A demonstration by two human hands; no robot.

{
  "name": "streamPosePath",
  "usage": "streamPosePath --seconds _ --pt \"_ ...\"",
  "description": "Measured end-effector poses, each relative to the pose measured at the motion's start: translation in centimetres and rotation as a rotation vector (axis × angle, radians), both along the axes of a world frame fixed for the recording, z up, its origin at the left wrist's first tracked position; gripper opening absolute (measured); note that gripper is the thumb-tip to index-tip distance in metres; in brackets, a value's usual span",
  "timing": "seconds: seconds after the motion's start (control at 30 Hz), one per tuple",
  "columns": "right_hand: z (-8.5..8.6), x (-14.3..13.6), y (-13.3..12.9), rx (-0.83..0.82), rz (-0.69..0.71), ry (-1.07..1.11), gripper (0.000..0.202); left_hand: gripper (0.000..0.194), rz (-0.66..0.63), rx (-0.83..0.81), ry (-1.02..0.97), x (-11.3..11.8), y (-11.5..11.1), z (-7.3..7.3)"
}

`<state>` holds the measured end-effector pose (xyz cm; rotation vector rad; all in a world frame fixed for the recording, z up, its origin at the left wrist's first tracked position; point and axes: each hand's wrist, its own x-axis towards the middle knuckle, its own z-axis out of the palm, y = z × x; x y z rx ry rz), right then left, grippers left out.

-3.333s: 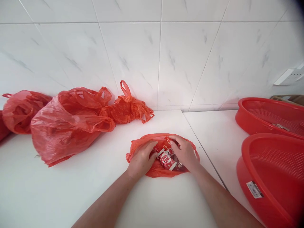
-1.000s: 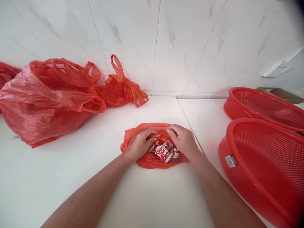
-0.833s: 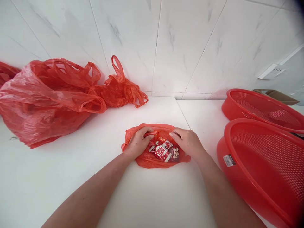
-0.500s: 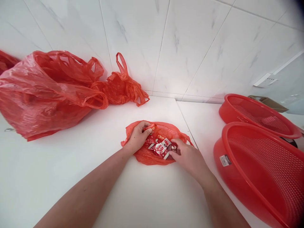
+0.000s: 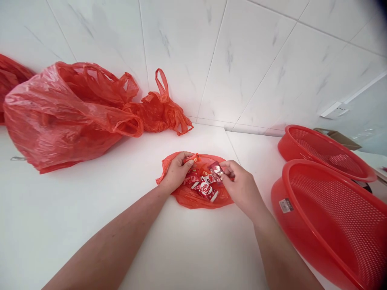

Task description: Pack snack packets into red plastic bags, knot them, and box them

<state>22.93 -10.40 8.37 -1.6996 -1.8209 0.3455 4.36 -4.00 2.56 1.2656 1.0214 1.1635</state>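
Left hand (image 5: 177, 172): thumb and fingers pinch an orange packet (image 5: 197, 158), one end covered by the grip. Right hand (image 5: 243, 185): thumb and fingers pinch a dark red packet (image 5: 215, 172) above the open red bag (image 5: 193, 201). Inside, packets (image 5: 207, 190) overlap, partly hidden. Near right, a red basket (image 5: 298, 233) is cut off.

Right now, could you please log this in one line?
left hand holds orange packet; right hand holds dark-red packet; more packets in red bag
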Motion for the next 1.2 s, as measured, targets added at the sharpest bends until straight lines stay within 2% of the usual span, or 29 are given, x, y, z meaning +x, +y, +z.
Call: streamPosePath --seconds 0.1,0.2,0.3,0.4,0.47,0.67,0.77,0.87,1.0,1.1,1.2 --pt "-1.2 -0.8 2.3 0.034 0.015 -0.061 0.027 0.029 -0.009 -0.011 -0.029 -0.1 0.0 0.1" --pt "-2.3 -1.2 4.0 -0.005 0.037 -0.065 0.026 0.026 -0.002 -0.011 -0.028 -0.2 0.0 0.1" --pt "-3.2 -1.1 4.8 -0.021 0.019 -0.046 0.027 0.024 0.015 0.009 0.013 -0.3 0.2 -0.3" --pt "-3.9 -0.6 4.9 0.02 -0.071 -0.047 0.036 0.026 0.075 0.004 0.041 -0.5 0.4 -0.6" --pt "-4.3 0.0 5.1 0.005 -0.08 -0.002 0.04 0.029 0.099 -0.02 0.031 -0.5 0.5 -0.6" --pt "-5.2 2.7 5.7 -0.165 0.035 0.264 0.036 0.032 -0.028 -0.046 -0.078 -0.6 0.4 0.3" --pt "-5.2 3.8 5.5 -0.237 0.047 0.288 0.029 0.035 -0.055 -0.084 -0.153 -0.5 0.1 0.7" --pt "-4.8 3.8 5.0 -0.131 -0.016 0.129 0.023 0.036 -0.078 -0.101 -0.131 -0.2 -0.4 1.0" --pt "-4.0 2.0 3.9 0.149 -0.08 -0.097 0.021 0.029 -0.098 -0.007 0.09 0.5 -1.3 1.4" --pt "-3.7 0.3 3.0 0.24 -0.028 -0.068 0.021 0.022 -0.065 0.109 0.251 0.9 -1.8 1.5" --pt "-3.8 -0.7 2.6 0.192 0.078 0.017 0.021 0.017 -0.032 0.164 0.32 0.9 -1.9 1.3"
